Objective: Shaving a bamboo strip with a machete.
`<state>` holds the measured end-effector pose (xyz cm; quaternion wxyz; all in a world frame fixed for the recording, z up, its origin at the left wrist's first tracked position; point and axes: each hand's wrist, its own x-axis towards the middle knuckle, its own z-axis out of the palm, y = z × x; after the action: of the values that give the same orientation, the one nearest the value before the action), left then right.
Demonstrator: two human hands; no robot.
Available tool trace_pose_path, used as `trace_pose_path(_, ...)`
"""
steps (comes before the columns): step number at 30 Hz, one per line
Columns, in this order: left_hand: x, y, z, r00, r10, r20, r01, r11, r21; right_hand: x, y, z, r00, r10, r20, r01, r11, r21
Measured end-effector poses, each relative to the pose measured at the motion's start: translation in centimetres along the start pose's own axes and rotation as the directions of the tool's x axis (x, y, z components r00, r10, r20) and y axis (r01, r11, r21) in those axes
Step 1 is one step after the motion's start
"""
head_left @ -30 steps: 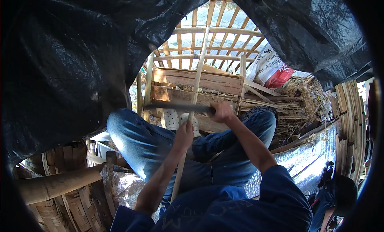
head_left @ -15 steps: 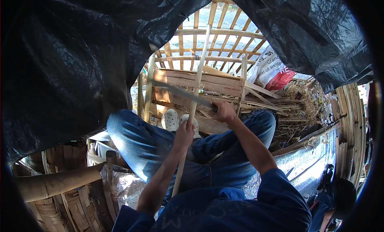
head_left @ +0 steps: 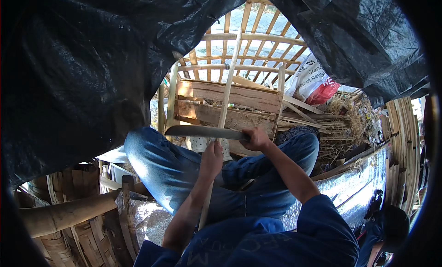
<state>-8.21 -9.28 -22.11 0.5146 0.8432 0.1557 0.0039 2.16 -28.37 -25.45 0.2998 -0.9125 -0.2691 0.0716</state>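
1. Blade (head_left: 202,132) crosses over the pale strip (head_left: 229,85) just ahead of the left grip (head_left: 211,159); whether they touch I can't tell. A slip back toward the body could, I'd judge, catch those fingers, which look bare.
2. That left grip is curled tight around the strip. Should it loosen, the strip might roll or swing under the edge.
3. Right of it, the right grip (head_left: 256,139) is closed about the knife's handle. Sweaty skin could let it twist, turning the edge off line.
4. Left of both grips, the blade's tip reaches out near the left knee (head_left: 145,145). A wide stroke could nick the jeans, or snag the black tarp (head_left: 92,83) beyond.
5. Pale clogs (head_left: 198,143) show below the blade, just beyond the left grip; a dropped knife may land there.
6. Behind the left grip, the strip runs back toward the blue shirt (head_left: 244,241); a hard shove could jab the belly.
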Motion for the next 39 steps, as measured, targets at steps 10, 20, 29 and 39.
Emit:
trace_pose_path(10, -0.9, 1.4, -0.5, 0.996, 0.089, -0.030, -0.085, 0.990, 0.113, 0.1, -0.7, -0.4, 0.972, -0.216, -0.097, 0.196, 0.964, -0.180)
trace_pose_path(20, -0.7, 1.3, -0.6, 1.000, -0.008, 0.010, 0.007, 0.990, 0.143, 1.9, -0.8, -2.4, 0.994, -0.093, -0.050, 0.081, 0.975, -0.208)
trace_pose_path(29, 0.3, 1.6, -1.3, 0.986, -0.126, 0.108, 0.126, 0.992, 0.006, 1.3, -0.7, -1.3, 0.987, 0.157, 0.008, -0.158, 0.988, 0.000)
trace_pose_path(39, 0.1, 3.2, -5.7, 0.983, 0.175, 0.060, -0.184, 0.966, 0.183, 0.3, -1.1, -1.3, 0.999, 0.006, 0.031, -0.005, 0.999, -0.053)
